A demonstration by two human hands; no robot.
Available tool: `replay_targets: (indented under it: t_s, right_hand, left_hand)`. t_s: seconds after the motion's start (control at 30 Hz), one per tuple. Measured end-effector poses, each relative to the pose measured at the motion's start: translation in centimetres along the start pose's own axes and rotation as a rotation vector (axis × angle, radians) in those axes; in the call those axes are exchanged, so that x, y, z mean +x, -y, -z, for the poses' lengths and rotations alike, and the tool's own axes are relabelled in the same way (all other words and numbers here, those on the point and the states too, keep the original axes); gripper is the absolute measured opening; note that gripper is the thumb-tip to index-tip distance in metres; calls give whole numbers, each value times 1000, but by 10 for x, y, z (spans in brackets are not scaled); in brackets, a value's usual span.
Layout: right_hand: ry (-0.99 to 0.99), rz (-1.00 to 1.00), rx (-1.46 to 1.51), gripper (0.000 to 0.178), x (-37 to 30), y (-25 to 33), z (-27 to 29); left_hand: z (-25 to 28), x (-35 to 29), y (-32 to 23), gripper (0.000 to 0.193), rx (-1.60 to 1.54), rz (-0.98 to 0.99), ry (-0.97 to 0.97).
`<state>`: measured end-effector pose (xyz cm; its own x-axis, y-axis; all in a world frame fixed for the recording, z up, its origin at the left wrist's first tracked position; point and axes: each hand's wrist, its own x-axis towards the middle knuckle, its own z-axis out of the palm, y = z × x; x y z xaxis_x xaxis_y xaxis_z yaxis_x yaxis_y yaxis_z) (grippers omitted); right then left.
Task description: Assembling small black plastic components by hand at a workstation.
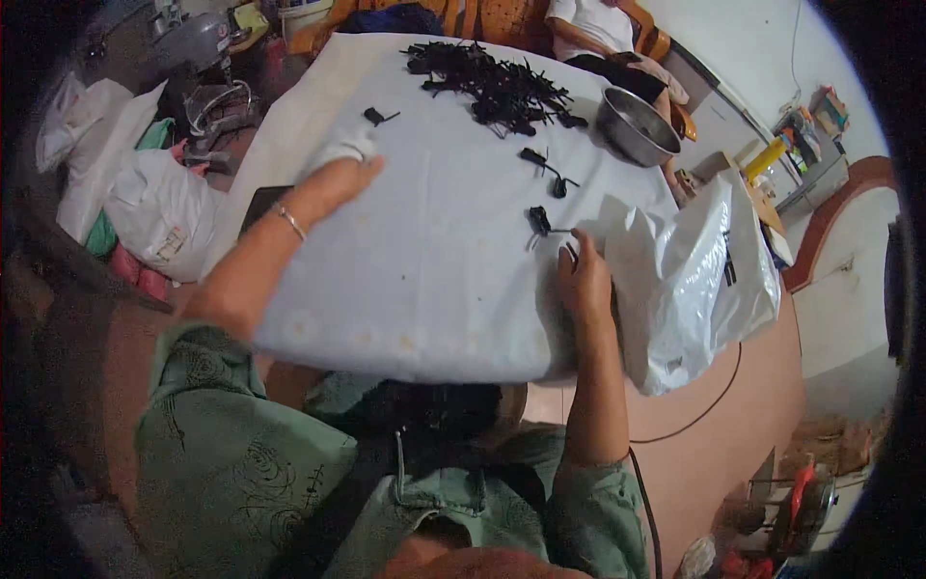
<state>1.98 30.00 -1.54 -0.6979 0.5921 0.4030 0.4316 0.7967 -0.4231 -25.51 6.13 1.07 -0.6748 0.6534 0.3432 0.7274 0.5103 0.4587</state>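
Observation:
My left hand (349, 183), with a bracelet at the wrist, is over the left side of the cloth-covered table. Its fingers are curled against a bunched white thing (349, 147), too blurred to name. Just beyond it lies a small black coiled cable (374, 117) with one end sticking out. At the table's right side, the fingertips of my right hand (588, 280) close on the thin end of another black coiled cable (538, 222). Two more small black cable bundles (558, 186) lie a little farther off. A large heap of black cables (487, 85) covers the far part of the table.
A metal bowl (639, 125) stands at the table's far right corner. Beside my right forearm is a white plastic bag (690, 280). Another person (593, 34) sits beyond the table. White sacks (159, 207) and a machine (198, 48) stand to the left.

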Motion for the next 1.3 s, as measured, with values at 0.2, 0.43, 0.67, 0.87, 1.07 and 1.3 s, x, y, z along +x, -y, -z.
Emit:
replay_targets:
  t_s: [0.2, 0.43, 0.67, 0.87, 1.07, 1.3]
  right_hand:
    - [266, -32, -195, 30, 16, 8, 3]
    - [285, 35, -220, 14, 10, 21, 3]
    - [278, 51, -159, 10, 9, 24, 5]
    - [188, 118, -65, 9, -5, 18, 8]
    - [36, 107, 28, 9, -56, 19, 15]
    - [-57, 109, 156, 8, -97, 33, 51]
  left_hand:
    - [-28, 143, -34, 53, 68, 60, 173]
    - [-146, 293, -80, 65, 119, -76, 229]
    - [-162, 288, -115, 51, 211, -325, 348]
    - [-114, 163, -127, 55, -18, -515, 455]
    - [-69, 51, -129, 56, -24, -530, 445]
    - [-4, 0, -134, 57, -229, -490, 593]
